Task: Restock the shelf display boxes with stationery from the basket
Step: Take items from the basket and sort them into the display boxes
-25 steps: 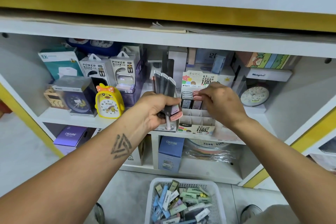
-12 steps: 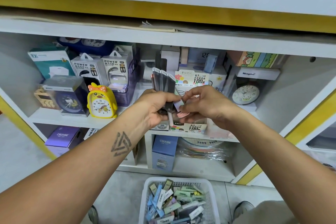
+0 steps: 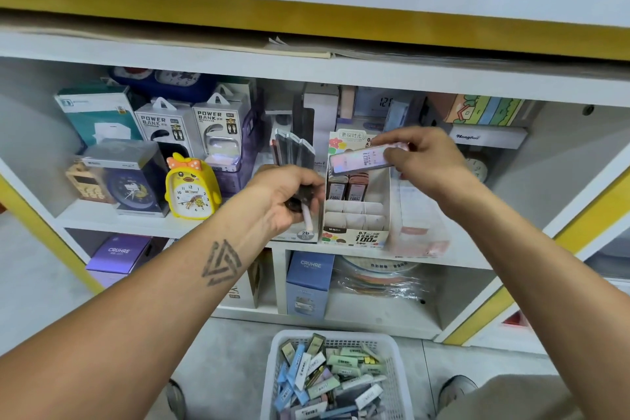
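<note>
Item: pink lead case (image 3: 363, 160), pinched flat in right hand (image 3: 428, 160) above display box (image 3: 354, 215). Left hand (image 3: 286, 196) grips fanned spare cases (image 3: 294, 153). Handling: tip case upright, seat beside the filled back slots. Basket (image 3: 335, 375) below holds remaining stock.

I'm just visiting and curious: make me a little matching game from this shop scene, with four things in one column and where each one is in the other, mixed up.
Things:
1. pink case
2. fan of dark cases
3. duck clock
4. basket

Places:
A. on the floor, below the shelves
B. gripped in the left hand
C. standing on the shelf, left of the hands
D. pinched in the right hand, above the display box

Pairs: 1-D, 2-B, 3-C, 4-A
</note>
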`<state>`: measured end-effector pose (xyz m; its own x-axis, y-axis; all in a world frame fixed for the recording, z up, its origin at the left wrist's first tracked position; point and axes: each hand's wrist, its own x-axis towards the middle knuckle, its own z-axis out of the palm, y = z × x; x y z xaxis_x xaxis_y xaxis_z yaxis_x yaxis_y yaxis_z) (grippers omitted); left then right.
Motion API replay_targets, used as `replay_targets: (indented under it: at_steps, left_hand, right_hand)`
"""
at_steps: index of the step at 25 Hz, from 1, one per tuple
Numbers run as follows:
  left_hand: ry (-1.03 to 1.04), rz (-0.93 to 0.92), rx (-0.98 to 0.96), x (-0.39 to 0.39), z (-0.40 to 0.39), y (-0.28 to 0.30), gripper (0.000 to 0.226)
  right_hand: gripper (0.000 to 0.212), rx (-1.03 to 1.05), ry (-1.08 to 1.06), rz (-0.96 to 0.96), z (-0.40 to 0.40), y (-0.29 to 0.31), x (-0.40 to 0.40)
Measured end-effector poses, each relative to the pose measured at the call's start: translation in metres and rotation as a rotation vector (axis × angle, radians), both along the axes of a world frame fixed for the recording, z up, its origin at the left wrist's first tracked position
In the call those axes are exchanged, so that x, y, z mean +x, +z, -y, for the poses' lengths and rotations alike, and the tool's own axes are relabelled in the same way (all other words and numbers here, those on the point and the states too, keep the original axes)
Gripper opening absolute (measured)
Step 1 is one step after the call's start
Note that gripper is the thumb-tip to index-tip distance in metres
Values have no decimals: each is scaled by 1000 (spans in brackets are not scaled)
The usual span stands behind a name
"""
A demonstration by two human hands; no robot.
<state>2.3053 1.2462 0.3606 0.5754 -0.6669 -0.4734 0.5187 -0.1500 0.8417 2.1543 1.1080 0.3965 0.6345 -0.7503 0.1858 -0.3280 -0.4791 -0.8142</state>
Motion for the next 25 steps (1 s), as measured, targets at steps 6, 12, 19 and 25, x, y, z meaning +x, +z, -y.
replay_targets:
  at_steps: [6, 12, 19, 25]
  left_hand:
    - [22, -20, -4, 4, -2, -1, 11]
    - [20, 3, 5, 0, -1, -5, 8]
    - [6, 0, 9, -4, -2, -9, 9]
    - [-46, -48, -10, -7, -3, -8, 11]
  right_hand:
    - [22, -312, 71, -129, 13, -8, -2]
    - [14, -717, 159, -121, 5, -31, 5]
    - [17, -853, 149, -144, 5, -45, 14]
    - [17, -846, 159, -223, 8, -55, 18]
